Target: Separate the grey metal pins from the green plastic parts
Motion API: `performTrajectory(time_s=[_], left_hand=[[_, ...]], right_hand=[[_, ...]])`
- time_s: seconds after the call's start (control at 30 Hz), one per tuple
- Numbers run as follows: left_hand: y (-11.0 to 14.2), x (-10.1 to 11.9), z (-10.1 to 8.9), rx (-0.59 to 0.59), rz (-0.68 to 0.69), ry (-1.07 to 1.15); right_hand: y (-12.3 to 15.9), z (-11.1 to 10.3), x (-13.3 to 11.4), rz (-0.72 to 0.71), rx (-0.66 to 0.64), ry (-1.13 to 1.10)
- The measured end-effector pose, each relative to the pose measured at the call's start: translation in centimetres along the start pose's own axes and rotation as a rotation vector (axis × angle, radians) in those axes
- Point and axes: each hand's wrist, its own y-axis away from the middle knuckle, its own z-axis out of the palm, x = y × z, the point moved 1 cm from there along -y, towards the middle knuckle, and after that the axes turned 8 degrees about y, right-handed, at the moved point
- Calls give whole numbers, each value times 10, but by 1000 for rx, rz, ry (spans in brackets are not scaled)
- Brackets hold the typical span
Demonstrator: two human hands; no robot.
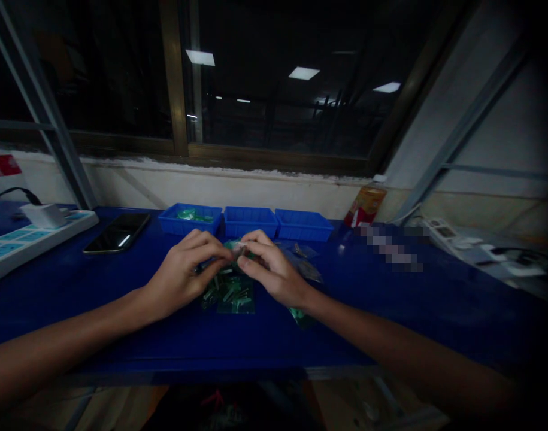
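Packet (pixel 238 248), clear plastic with a green tinge, held over the desk (pixel 175 352).
From my remote seat I see left hand (pixel 177 272) and right hand (pixel 280 276), fingers (pixel 209 252) pinching it; whether it is sealed I cannot tell. I judge the work part-way: flat, glossy bags (pixel 236 297) of slender pieces lie below, more clear bags (pixel 305 251) to the right; rectangular blue plastic trays (pixel 250 230) stand behind.

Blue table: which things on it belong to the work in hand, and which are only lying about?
Probably in the work:
held bag
bags of green pieces
blue trays

Probably only lying about:
phone
power strip
orange pack
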Motion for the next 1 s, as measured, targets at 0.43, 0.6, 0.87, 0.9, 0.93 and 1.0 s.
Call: performTrajectory(time_s=[0.43,0.6,0.87,0.9,0.93,1.0], left_hand=[[3,-8,2,-180,98,-156],[3,-8,6,-275,2,-149],[4,-9,9,-384,-46,-88],[4,-9,9,-390,-46,-85],[4,-9,9,-397,-46,-83],[5,-10,9,-412,-43,-77]], right_hand=[[-14,-11,17,145,200,-162],[-25,-75,52,64,646,208],[-17,-134,102,187,880,811],[-16,-136,105,193,874,858],[-15,-137,107,205,866,895],[-13,-140,113,246,854,951]])
